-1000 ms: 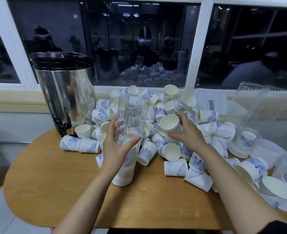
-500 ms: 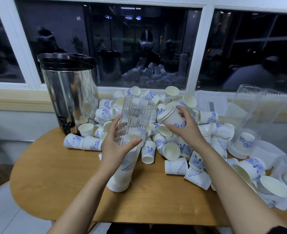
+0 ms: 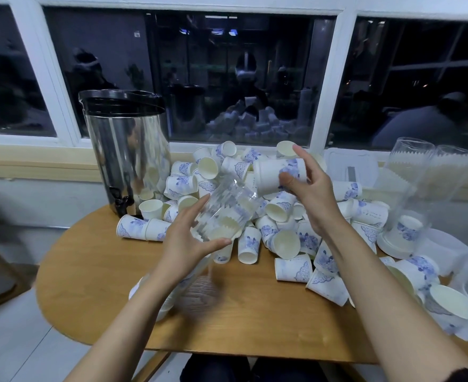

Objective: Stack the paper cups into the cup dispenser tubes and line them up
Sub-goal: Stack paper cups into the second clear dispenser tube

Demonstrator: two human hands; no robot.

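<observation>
The left hand (image 3: 184, 244) wraps its fingers and thumb round a clear dispenser tube (image 3: 227, 208), which is tilted with its open mouth up and to the right and has cups stacked inside. The right hand (image 3: 312, 194) pinches 1 paper cup (image 3: 271, 175) sideways just beside that mouth, above the heap of loose cups (image 3: 282, 238) on the wooden worktop (image 3: 89, 271). A steel urn (image 3: 125, 153) stands at the left.

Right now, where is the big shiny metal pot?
In the head view, the metal urn stands at the table's back left, below the window, with the pile of paper cups just to its right.
</observation>
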